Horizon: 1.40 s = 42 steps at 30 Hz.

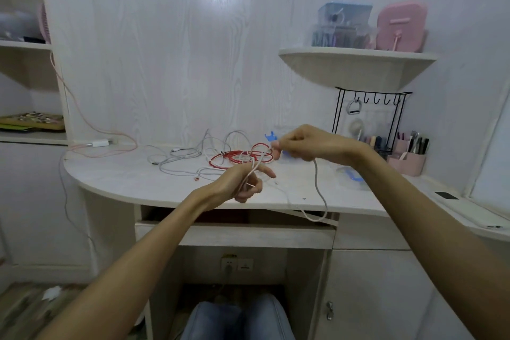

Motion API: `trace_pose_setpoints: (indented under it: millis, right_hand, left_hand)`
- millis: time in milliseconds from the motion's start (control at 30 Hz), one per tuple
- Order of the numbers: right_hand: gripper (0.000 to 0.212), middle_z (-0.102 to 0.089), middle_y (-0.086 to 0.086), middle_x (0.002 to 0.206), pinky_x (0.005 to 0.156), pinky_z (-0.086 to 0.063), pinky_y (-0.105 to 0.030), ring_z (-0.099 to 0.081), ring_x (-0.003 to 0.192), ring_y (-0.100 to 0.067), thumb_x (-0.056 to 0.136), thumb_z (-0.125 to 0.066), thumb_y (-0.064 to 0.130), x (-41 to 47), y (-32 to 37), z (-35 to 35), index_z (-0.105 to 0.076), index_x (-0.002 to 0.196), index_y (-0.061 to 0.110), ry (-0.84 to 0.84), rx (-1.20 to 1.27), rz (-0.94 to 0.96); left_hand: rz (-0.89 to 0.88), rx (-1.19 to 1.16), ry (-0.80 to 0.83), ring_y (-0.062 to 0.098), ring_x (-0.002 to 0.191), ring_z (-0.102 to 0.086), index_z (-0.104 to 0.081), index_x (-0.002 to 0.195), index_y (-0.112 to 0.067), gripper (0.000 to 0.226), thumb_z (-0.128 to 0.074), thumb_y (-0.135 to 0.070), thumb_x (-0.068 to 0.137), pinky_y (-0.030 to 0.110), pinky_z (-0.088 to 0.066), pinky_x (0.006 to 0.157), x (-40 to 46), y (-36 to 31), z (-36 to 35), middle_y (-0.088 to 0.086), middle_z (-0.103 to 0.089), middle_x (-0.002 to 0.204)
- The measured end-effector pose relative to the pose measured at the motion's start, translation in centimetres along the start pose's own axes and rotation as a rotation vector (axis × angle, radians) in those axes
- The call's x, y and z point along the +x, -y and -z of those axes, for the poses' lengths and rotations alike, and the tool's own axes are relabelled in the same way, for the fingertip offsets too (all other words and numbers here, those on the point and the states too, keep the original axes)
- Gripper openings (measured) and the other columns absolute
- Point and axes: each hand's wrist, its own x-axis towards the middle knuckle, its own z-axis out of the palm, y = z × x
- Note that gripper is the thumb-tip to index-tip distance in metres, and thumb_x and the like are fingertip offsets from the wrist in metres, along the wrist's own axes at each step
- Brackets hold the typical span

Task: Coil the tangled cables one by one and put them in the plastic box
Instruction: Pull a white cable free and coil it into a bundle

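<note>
A white desk (pixel 116 174) against a pale wall carries the tangle. The left hand (pixel 242 181) curls round a white cable (pixel 317 182) near the desk's front edge; the right hand (pixel 306 143), higher and farther right, pinches the same cable's end. Its slack droops in a loop below the desk edge. A red cable (pixel 234 156) and grey cables (pixel 179 159) lie just beyond the left hand. The clear box (pixel 350 176) sits right, under the right forearm.

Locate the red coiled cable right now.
Head view: the red coiled cable lies on the white desk, centre, tangled with white cables, just beyond the left hand.
</note>
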Motion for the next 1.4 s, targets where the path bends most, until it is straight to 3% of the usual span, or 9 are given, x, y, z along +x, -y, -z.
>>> trace_pose_setpoints:
  millis: [233, 433, 533, 667, 833, 967, 1067, 1267, 1400]
  right_hand:
    - [0.036, -0.048, 0.026, 0.041, 0.055, -0.031, -0.018, -0.038, 0.055, 0.0, 0.085, -0.059, 0.053, 2.1, -1.4, 0.6, -0.067, 0.071, 0.021, -0.397, 0.101, -0.111]
    - [0.041, -0.031, 0.0, 0.057, 0.063, -0.032, -0.027, -0.032, 0.06, -0.018, 0.082, -0.061, 0.055, 2.7, -1.0, -1.7, -0.059, 0.057, 0.023, -0.404, 0.303, -0.114]
    - [0.033, -0.061, -0.003, 0.074, 0.084, -0.048, -0.036, -0.061, 0.075, -0.023, 0.088, -0.06, 0.043, 2.7, -0.3, -2.9, -0.065, 0.065, 0.02, -0.329, 0.378, -0.056]
    - [0.025, -0.062, -0.015, 0.096, 0.082, -0.044, -0.044, -0.056, 0.092, -0.027, 0.097, -0.043, 0.006, 2.6, -0.4, -6.4, -0.06, 0.08, 0.011, -0.398, 0.129, -0.019]
    - [0.035, -0.059, -0.009, 0.085, 0.063, -0.039, -0.031, -0.051, 0.07, -0.019, 0.102, -0.029, 0.023, 2.6, 0.7, -9.8, -0.055, 0.084, 0.008, -0.418, -0.169, -0.135]
    - [0.031, -0.058, -0.006, 0.117, 0.091, -0.039, -0.031, -0.052, 0.103, -0.019, 0.102, -0.027, 0.016, 0.4, 1.4, -9.6, -0.058, 0.102, 0.014, -0.127, -0.308, -0.123]
    - [0.034, -0.055, 0.008, 0.094, 0.079, -0.036, -0.018, -0.048, 0.08, -0.003, 0.104, -0.028, 0.022, -0.9, 2.0, -8.0, -0.056, 0.121, 0.013, 0.118, -0.288, -0.095]
    - [0.03, -0.049, 0.0, 0.06, 0.045, -0.026, -0.017, -0.029, 0.049, -0.007, 0.097, -0.049, 0.034, -0.7, 2.8, -1.3, -0.073, 0.088, 0.018, 0.182, -0.157, -0.022]
    - [0.039, -0.037, -0.006, 0.059, 0.047, -0.027, -0.019, -0.027, 0.049, -0.009, 0.086, -0.061, 0.048, 0.0, 2.2, 1.5, -0.072, 0.074, 0.013, 0.094, -0.156, -0.031]
  left_hand:
    - [-0.009, -0.448, 0.096, 0.003, 0.039, -0.021, -0.049, 0.089, -0.017, 0.031, -0.029, -0.039, 0.1, 0.014, -0.018, 0.035, -0.2, -2.9, -1.0, -0.008, -0.027, 0.051]
    - [-0.032, -0.298, 0.287, 0.003, 0.043, -0.021, -0.061, 0.109, -0.022, 0.025, -0.041, -0.033, 0.1, 0.013, -0.022, 0.038, -1.5, -5.9, -1.8, -0.007, -0.03, 0.059]
    - [-0.064, -0.337, 0.32, 0.002, 0.043, -0.025, -0.058, 0.119, -0.02, 0.027, -0.04, -0.026, 0.1, 0.013, -0.023, 0.037, -1.8, -6.5, -1.6, -0.007, -0.035, 0.061]
    - [-0.205, -0.579, 0.15, 0.003, 0.059, -0.059, -0.05, 0.131, -0.01, 0.037, -0.039, -0.015, 0.097, 0.014, -0.044, 0.043, -1.2, -7.1, -1.3, -0.006, -0.066, 0.082]
    - [-0.293, -0.757, -0.179, 0.029, 0.109, -0.062, -0.036, 0.14, -0.006, 0.042, -0.027, 0.001, 0.099, 0.037, -0.053, 0.09, 0.5, -6.6, -0.9, 0.01, -0.053, 0.137]
    - [-0.276, -0.573, -0.385, 0.027, 0.117, -0.056, -0.032, 0.144, -0.017, 0.046, -0.026, -0.001, 0.101, 0.044, -0.035, 0.105, 1.4, -5.2, 0.9, 0.002, -0.043, 0.147]
    - [-0.202, -0.393, -0.361, 0.028, 0.122, -0.055, -0.03, 0.145, -0.028, 0.044, -0.035, -0.017, 0.103, 0.042, -0.037, 0.101, 1.5, -4.0, 1.3, -0.001, -0.042, 0.148]
    - [-0.043, -0.073, 0.041, 0.022, 0.083, -0.071, -0.042, 0.133, -0.036, 0.035, -0.038, -0.026, 0.1, 0.027, -0.053, 0.064, 0.1, -2.3, 0.5, 0.007, -0.071, 0.108]
    - [0.031, -0.123, 0.227, 0.008, 0.039, -0.036, -0.055, 0.125, -0.016, 0.045, -0.033, -0.042, 0.094, 0.018, -0.031, 0.042, 0.1, -3.4, -0.1, 0.005, -0.061, 0.063]
